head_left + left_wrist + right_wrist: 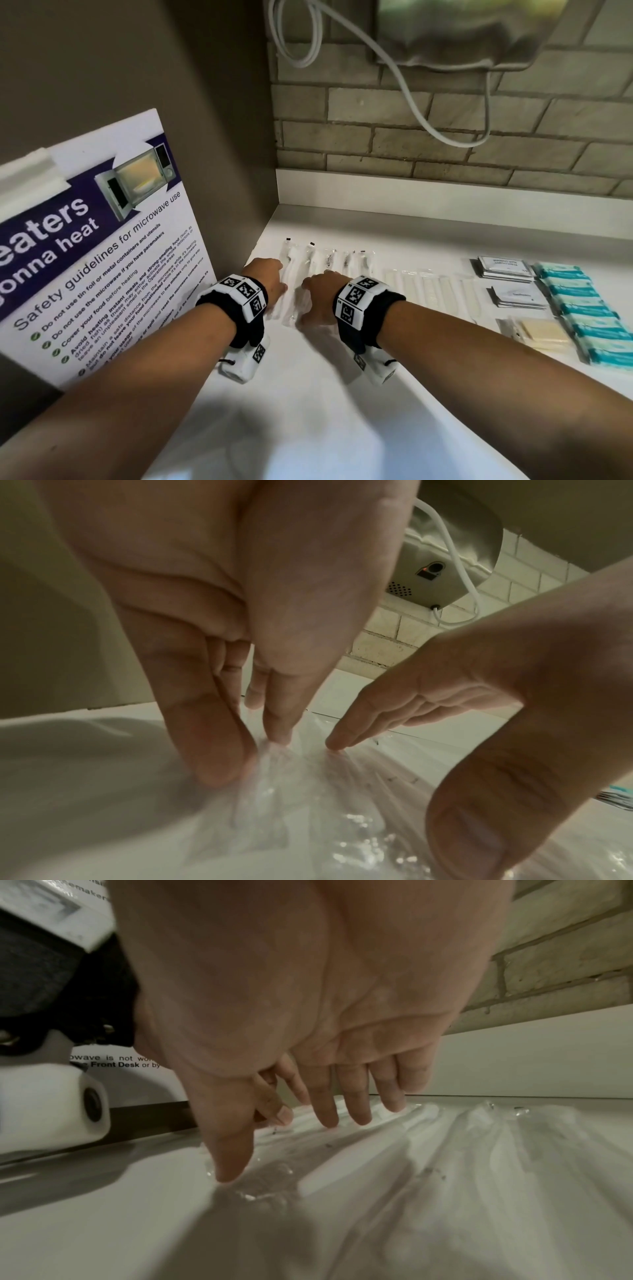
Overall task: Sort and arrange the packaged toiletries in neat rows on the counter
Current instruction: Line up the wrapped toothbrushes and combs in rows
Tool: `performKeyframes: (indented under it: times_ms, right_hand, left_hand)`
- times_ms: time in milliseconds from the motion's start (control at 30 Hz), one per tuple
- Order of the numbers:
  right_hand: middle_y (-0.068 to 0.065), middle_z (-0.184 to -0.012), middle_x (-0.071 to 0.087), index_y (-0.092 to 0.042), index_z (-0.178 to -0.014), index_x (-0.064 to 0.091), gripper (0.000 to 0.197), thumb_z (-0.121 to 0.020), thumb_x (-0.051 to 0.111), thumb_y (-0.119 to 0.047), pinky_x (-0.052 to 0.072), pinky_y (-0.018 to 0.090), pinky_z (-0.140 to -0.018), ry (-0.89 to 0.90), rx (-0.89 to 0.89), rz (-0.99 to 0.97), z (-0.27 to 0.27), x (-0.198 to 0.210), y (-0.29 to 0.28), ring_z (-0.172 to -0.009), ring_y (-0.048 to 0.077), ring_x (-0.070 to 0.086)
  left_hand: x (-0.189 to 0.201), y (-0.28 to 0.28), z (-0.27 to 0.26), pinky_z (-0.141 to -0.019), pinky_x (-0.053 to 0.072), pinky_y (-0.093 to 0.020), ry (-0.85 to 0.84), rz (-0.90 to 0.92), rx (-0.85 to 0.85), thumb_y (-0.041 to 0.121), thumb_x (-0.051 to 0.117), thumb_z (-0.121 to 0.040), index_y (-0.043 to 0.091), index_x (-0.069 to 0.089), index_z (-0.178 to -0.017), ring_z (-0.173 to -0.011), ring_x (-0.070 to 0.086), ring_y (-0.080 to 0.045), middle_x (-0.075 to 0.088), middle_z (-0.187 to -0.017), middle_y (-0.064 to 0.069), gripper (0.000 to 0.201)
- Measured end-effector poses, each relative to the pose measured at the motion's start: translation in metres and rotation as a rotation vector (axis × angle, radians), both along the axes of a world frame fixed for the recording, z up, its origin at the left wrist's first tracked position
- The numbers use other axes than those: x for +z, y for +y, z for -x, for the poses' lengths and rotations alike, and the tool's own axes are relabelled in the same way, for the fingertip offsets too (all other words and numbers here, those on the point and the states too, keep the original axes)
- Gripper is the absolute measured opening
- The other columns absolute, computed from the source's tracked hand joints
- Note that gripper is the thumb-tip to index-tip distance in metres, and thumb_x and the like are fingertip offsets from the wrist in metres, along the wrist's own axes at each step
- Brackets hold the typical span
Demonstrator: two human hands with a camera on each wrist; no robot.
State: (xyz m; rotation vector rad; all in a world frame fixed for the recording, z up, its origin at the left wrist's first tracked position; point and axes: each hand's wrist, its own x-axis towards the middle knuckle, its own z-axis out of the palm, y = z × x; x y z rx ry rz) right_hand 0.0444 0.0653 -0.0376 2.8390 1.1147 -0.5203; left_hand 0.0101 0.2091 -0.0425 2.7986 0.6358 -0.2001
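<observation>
Several long clear-wrapped packets lie side by side at the left end of the white counter. My left hand and right hand rest on their near ends, a packet's width apart. In the left wrist view the left hand presses straight fingertips onto crinkled clear wrap. In the right wrist view the right hand touches the packets with straight fingers. What is inside the wrap under the hands is blurred.
To the right lie clear comb packets, two stacks of grey sachets, a beige packet and a column of teal packets. A microwave safety poster leans at the left. A brick wall with a white cable stands behind.
</observation>
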Motion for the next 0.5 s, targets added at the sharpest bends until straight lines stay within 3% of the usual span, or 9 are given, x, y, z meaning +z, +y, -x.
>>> performKeyframes:
  times_ms: [200,367,500]
  right_hand:
    - [0.006,-0.118,0.061,-0.018,-0.125,0.054,0.071,-0.070,0.067,-0.062,0.049,0.042,-0.092,-0.023,0.038,-0.037,0.000,0.005,-0.004,-0.115,0.030,0.054]
    - [0.009,-0.132,0.052,-0.016,-0.139,0.045,0.078,-0.077,0.061,-0.061,0.040,0.041,-0.103,-0.082,0.044,-0.042,-0.010,0.012,-0.022,-0.127,0.032,0.044]
    - [0.007,-0.128,0.057,-0.015,-0.132,0.051,0.073,-0.076,0.062,-0.060,0.042,0.043,-0.102,-0.066,0.037,0.021,-0.015,0.008,-0.030,-0.125,0.030,0.045]
  left_hand:
    - [0.002,0.000,0.000,-0.100,0.044,-0.032,0.016,-0.007,-0.028,0.033,0.060,-0.091,0.018,0.042,-0.142,-0.125,0.052,-0.026,0.054,-0.139,-0.007,0.056]
    - [0.011,-0.002,0.004,-0.098,0.043,-0.033,-0.020,-0.041,-0.092,0.039,0.058,-0.091,0.025,0.039,-0.143,-0.122,0.052,-0.028,0.046,-0.138,-0.010,0.058]
    - [0.012,-0.012,0.009,-0.102,0.042,-0.030,-0.045,0.027,-0.250,0.039,0.065,-0.086,0.030,0.043,-0.142,-0.126,0.051,-0.019,0.037,-0.145,0.004,0.062]
